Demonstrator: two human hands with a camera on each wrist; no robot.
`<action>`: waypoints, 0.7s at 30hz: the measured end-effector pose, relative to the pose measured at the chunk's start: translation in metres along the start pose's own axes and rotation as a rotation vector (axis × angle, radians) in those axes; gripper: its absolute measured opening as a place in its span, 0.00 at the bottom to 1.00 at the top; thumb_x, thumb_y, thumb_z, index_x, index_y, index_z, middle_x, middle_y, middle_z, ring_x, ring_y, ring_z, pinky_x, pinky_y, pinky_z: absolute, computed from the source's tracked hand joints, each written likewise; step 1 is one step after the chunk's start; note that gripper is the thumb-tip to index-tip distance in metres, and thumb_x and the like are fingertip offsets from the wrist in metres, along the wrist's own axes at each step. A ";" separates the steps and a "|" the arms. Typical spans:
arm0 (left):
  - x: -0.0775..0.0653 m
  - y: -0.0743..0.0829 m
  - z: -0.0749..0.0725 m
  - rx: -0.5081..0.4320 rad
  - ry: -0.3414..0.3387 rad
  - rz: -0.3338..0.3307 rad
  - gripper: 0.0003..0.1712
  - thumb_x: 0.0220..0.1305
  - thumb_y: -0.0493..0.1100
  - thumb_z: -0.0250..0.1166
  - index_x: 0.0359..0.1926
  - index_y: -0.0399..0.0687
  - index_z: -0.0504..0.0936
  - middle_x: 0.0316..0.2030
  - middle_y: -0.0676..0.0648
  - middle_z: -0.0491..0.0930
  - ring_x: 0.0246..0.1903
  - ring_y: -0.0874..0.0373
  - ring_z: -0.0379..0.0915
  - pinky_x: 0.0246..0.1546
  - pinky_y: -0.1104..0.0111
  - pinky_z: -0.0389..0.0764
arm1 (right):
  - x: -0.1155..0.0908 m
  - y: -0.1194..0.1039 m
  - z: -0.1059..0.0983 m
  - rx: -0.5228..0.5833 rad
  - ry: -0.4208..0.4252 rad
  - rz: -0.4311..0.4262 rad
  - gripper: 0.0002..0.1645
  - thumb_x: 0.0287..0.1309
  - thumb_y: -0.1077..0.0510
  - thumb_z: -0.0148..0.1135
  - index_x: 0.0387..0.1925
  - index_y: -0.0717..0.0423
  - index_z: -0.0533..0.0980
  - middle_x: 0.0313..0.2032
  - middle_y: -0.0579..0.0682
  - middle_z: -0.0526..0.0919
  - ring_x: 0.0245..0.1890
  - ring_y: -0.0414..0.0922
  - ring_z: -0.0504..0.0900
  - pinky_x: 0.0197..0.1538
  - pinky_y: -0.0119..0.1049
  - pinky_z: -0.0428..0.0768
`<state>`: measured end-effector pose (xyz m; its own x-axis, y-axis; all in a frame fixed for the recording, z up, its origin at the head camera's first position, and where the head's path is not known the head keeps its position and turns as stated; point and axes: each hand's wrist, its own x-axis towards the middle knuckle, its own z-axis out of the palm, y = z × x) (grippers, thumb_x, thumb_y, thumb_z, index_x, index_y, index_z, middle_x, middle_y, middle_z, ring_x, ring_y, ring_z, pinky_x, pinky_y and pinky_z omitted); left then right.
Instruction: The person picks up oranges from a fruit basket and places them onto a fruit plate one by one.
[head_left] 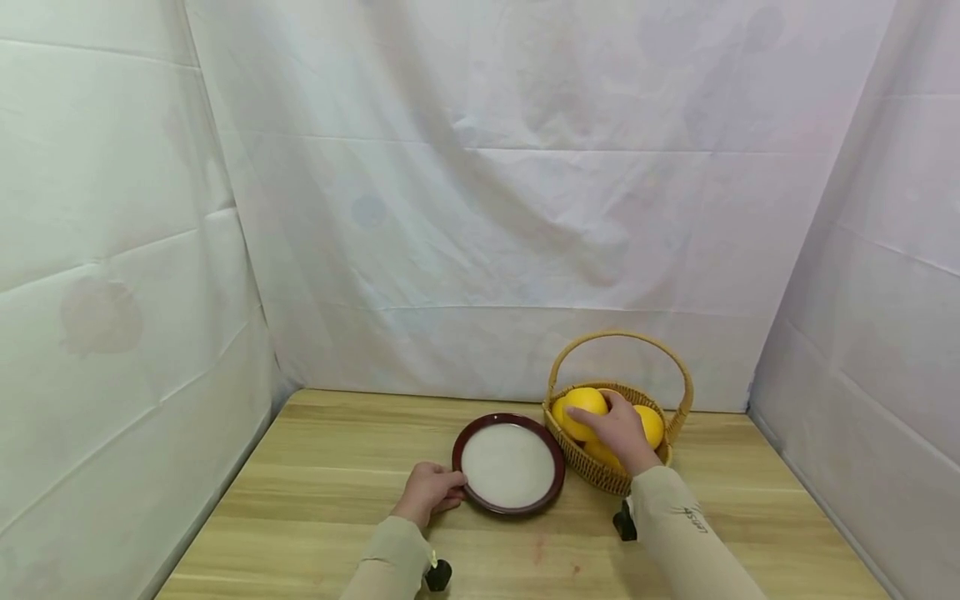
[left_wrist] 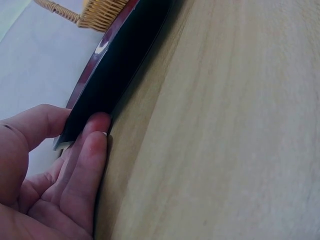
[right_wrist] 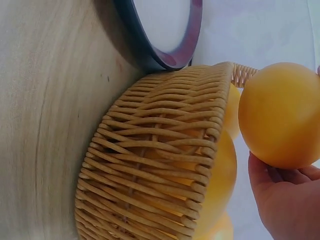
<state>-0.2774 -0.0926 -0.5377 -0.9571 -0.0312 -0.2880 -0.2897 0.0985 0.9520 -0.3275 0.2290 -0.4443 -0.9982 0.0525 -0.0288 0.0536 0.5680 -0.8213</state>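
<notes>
My left hand [head_left: 429, 490] pinches the left edge of a round plate [head_left: 508, 467] with a dark red rim and pale centre. In the left wrist view, its thumb lies over the rim and the fingers are under the dark underside, close to the tabletop. My right hand [head_left: 624, 429] grips a yellow-orange orange [head_left: 585, 413] over the wicker basket [head_left: 600, 473]. In the right wrist view, the held orange [right_wrist: 282, 115] is above the basket's rim, with the thumb against its side. Several more oranges [right_wrist: 217, 185] lie inside the basket, partly hidden by its weave.
The basket's tall arched handle [head_left: 626, 333] stands up behind the right hand. Plate and basket sit side by side on a wood-grain table [head_left: 337, 450]. White cloth [head_left: 480, 208] hangs behind the table and along both sides.
</notes>
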 end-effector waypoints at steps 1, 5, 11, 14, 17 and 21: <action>0.000 0.001 0.000 -0.001 0.000 0.000 0.22 0.61 0.36 0.69 0.52 0.22 0.78 0.31 0.42 0.86 0.27 0.61 0.82 0.33 0.68 0.88 | 0.000 0.000 0.000 0.010 0.000 0.002 0.63 0.50 0.27 0.70 0.75 0.59 0.58 0.69 0.63 0.68 0.60 0.58 0.76 0.57 0.50 0.81; -0.001 0.003 0.002 -0.008 -0.004 -0.001 0.23 0.61 0.36 0.69 0.52 0.22 0.77 0.31 0.41 0.86 0.28 0.60 0.83 0.33 0.68 0.88 | -0.002 0.001 0.001 0.032 0.009 0.005 0.61 0.51 0.29 0.71 0.75 0.59 0.58 0.69 0.63 0.68 0.60 0.58 0.76 0.56 0.49 0.82; -0.001 0.004 0.003 -0.007 -0.003 -0.002 0.24 0.61 0.35 0.68 0.53 0.21 0.77 0.30 0.42 0.85 0.28 0.61 0.83 0.32 0.68 0.88 | -0.005 -0.001 0.001 0.037 0.028 0.012 0.57 0.53 0.33 0.71 0.74 0.58 0.58 0.68 0.62 0.68 0.58 0.57 0.77 0.53 0.46 0.83; 0.000 0.004 0.005 -0.007 -0.003 0.005 0.23 0.61 0.35 0.68 0.52 0.21 0.77 0.30 0.41 0.85 0.27 0.61 0.82 0.32 0.68 0.88 | -0.005 0.000 0.001 0.033 0.033 0.001 0.57 0.54 0.34 0.72 0.74 0.58 0.59 0.69 0.62 0.68 0.59 0.58 0.76 0.56 0.49 0.81; 0.000 0.002 0.006 0.000 -0.009 0.001 0.23 0.61 0.35 0.68 0.53 0.21 0.77 0.30 0.42 0.85 0.27 0.61 0.82 0.32 0.68 0.88 | -0.007 0.003 0.002 0.044 0.028 0.003 0.57 0.53 0.36 0.72 0.74 0.58 0.58 0.70 0.62 0.66 0.62 0.58 0.74 0.60 0.52 0.79; 0.001 -0.002 0.006 0.006 -0.017 -0.004 0.22 0.61 0.36 0.69 0.51 0.22 0.78 0.30 0.42 0.85 0.27 0.61 0.82 0.32 0.68 0.88 | -0.008 0.007 0.005 0.059 0.025 0.016 0.57 0.53 0.36 0.73 0.74 0.59 0.57 0.71 0.62 0.65 0.63 0.58 0.73 0.60 0.52 0.79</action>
<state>-0.2775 -0.0865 -0.5403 -0.9559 -0.0142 -0.2933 -0.2932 0.1042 0.9504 -0.3190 0.2285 -0.4521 -0.9962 0.0818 -0.0290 0.0674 0.5173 -0.8532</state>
